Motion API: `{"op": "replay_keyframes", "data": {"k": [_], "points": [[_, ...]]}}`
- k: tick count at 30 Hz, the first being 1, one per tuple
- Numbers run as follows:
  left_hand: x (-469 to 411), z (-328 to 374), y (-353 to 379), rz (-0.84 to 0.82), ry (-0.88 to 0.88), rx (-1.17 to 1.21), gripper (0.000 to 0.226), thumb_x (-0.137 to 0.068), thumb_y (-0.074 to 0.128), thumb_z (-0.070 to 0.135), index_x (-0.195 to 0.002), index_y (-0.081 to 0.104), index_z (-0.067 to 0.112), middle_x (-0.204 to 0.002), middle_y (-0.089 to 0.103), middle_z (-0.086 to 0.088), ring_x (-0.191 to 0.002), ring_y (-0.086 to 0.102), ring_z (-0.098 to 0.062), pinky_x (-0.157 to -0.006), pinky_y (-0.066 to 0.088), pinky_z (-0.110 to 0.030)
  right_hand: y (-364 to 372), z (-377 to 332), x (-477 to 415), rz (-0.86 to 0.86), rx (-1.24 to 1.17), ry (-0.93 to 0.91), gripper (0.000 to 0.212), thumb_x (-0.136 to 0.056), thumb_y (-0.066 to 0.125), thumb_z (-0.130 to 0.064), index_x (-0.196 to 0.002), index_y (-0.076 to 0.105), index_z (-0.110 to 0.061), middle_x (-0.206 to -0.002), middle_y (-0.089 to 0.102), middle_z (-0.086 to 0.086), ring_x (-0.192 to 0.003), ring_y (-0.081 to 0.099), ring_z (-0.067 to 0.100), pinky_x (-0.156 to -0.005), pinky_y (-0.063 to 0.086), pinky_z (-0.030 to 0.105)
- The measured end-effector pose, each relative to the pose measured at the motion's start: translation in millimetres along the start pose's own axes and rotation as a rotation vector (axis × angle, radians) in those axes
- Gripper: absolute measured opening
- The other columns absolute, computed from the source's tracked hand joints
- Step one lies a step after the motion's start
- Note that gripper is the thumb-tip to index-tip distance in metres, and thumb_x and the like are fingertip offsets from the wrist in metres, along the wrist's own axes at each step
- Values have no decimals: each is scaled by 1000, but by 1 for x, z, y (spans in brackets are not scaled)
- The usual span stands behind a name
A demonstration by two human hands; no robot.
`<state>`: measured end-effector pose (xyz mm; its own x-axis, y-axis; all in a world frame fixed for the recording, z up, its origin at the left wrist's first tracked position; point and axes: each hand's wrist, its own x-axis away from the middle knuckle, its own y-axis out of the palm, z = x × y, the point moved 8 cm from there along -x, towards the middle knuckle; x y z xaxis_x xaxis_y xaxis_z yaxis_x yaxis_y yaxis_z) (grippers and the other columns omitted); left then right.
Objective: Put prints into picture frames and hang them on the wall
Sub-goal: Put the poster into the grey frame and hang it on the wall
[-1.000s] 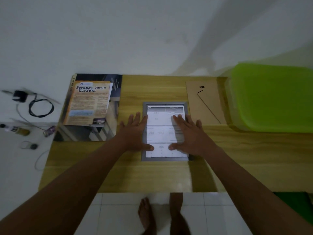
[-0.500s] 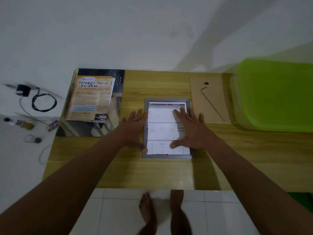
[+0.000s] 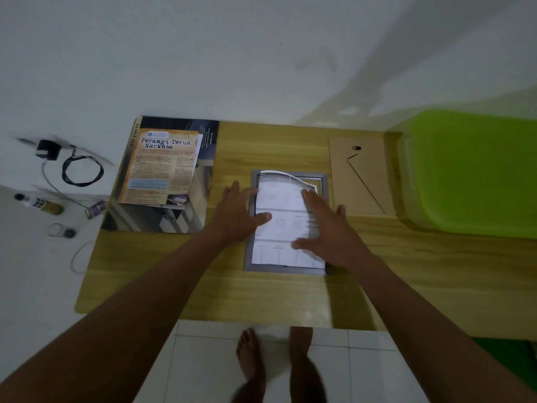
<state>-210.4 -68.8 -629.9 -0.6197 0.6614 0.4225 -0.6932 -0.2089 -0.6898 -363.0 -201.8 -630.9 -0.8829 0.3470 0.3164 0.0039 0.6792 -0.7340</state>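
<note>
The white print [image 3: 279, 228] lies in the grey frame [image 3: 324, 184] on the wooden table [image 3: 261, 298]; its far right corner seems to curl up. The left hand [image 3: 235, 216] presses its left edge with straight fingers [image 3: 234, 189], and the right hand [image 3: 325, 231] lies flat on its right half. A backing board [image 3: 360, 181] lies beside.
</note>
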Motion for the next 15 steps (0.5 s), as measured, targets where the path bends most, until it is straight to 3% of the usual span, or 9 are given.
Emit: {"op": "replay_keyframes", "data": {"k": [2,4,6,10,13,15], "points": [[-1,4,-7,127,50,110,52,-87,69,36,-132,50,21,-151,37,-11,-145,23,-28,-111,30,-41,-3,0,0,24,-31,12,107,-81,77,-43,-157,2,-33,-165,-3,-9,-150,-2,7,-118,-17,49],[3,12,-19,269,93,156,34,-87,70,30,-116,57,18,-124,58,-3,-118,52,-21,-89,38,-29,-6,1,0,35,-69,20,102,-83,76,-39,-156,6,-35,-164,-2,-11,-150,1,6,-118,-16,50],[8,21,-29,367,106,172,24,-87,69,27,-106,60,15,-105,63,2,-93,58,-16,-75,38,-26,-9,-1,0,48,-94,24,93,-87,72,-39,-156,9,-35,-165,-1,-11,-151,4,8,-120,-11,52],[10,26,-32,338,71,296,15,-87,71,24,-93,59,17,-75,69,4,-71,65,-14,-69,50,-32,-18,-9,1,127,-40,32,73,-96,58,-46,-155,19,-31,-165,5,-3,-152,4,16,-121,-1,55],[10,21,-29,254,-9,496,16,-84,74,19,-92,63,11,-75,73,-3,-65,70,-23,-65,60,-43,-20,-24,3,166,-55,41,63,-98,50,-49,-154,28,-27,-165,12,1,-152,6,17,-121,9,55],[12,22,-28,215,-45,646,18,-83,76,14,-94,64,8,-83,74,-11,-66,70,-23,-61,61,-44,-18,-36,6,164,-91,57,66,-96,48,-56,-153,32,-25,-164,17,2,-151,11,15,-121,18,47]]}}
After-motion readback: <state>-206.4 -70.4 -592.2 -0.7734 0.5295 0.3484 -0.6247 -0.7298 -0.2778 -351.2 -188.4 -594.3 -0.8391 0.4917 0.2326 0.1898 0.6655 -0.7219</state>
